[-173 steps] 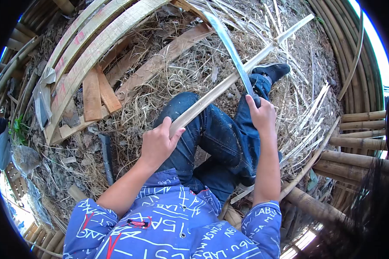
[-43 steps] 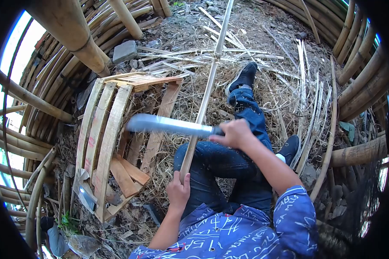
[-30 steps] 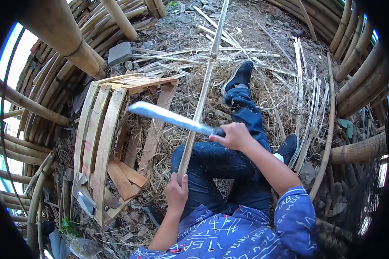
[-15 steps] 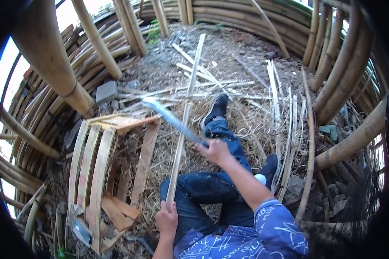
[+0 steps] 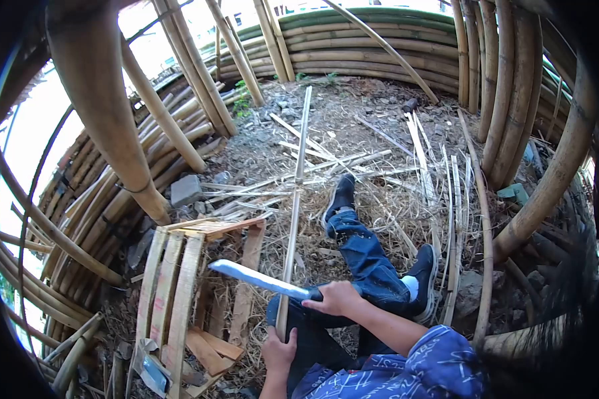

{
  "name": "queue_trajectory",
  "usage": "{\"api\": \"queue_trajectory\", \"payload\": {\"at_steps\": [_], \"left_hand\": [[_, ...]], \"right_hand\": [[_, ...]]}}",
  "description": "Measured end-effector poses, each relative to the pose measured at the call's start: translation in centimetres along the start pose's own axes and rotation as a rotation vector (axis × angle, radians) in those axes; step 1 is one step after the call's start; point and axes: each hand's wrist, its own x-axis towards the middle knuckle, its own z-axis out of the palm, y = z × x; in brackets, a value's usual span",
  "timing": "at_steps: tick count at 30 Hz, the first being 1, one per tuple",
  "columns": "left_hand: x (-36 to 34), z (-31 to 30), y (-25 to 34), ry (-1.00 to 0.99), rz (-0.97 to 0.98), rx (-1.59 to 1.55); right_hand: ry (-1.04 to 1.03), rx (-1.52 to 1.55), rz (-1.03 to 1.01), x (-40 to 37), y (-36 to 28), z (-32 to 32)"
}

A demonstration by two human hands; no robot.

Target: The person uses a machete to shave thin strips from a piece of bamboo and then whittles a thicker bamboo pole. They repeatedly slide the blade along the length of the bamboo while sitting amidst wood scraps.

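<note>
A long, pale bamboo strip [image 5: 294,219] runs away from my lap over the littered ground. My left hand [image 5: 279,351] is closed around its near end, by my bent knee. My right hand [image 5: 336,298] grips the dark handle of a long knife [image 5: 256,278], whose blade points left. The blade crosses the strip a little above my left hand; whether its edge touches the strip is unclear.
A slatted wooden crate [image 5: 170,286] stands on the left. Split bamboo strips [image 5: 422,159] and shavings lie ahead and right. Thick bamboo poles [image 5: 103,100] rise at both sides, with a grey block [image 5: 186,191] near the left ones.
The knife has come down and nearer along the strip, its blade now more level. My right hand has lowered. The view has tilted up, showing more of the bamboo stack behind.
</note>
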Motion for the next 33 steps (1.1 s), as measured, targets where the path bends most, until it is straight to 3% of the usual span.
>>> {"api": "queue_trajectory", "payload": {"at_steps": [7, 12, 17, 23, 26, 27, 29, 31, 33], "left_hand": [[0.7, 0.4, -2.1, -0.058, -0.019, -0.174], [0.8, 0.1, -4.0, -0.192, -0.038, -0.552], [0.0, -1.0, -2.8, -0.436, -0.185, -0.813], [-0.5, -5.0, 2.7, -0.617, -0.263, -1.205], [0.3, -6.1, 3.6, -0.929, -0.211, -1.598], [0.5, -6.2, 4.0, -0.923, -0.208, -1.614], [0.9, -6.4, 4.5, -1.182, -0.126, -1.824], [1.2, -6.5, 4.5, -1.249, -0.055, -1.864], [1.3, -6.7, 4.7, -1.496, 0.018, -1.998]], "right_hand": [[-0.072, -0.017, 0.026, -3.7, -2.6, 1.6], [0.114, 0.106, 0.206, -4.9, -2.0, 1.6], [0.219, 0.322, 0.335, -6.2, 2.8, -0.1], [0.372, 0.516, 0.331, -13.2, 6.7, -0.2], [0.437, 0.564, 0.320, -15.8, 7.1, -0.8], [0.462, 0.572, 0.316, -16.3, 7.2, -1.0], [0.473, 0.544, 0.293, -16.6, 7.3, -1.4], [0.532, 0.572, 0.234, -16.3, 7.3, -1.7], [0.516, 0.545, 0.186, -15.5, 7.8, -1.3]]}}
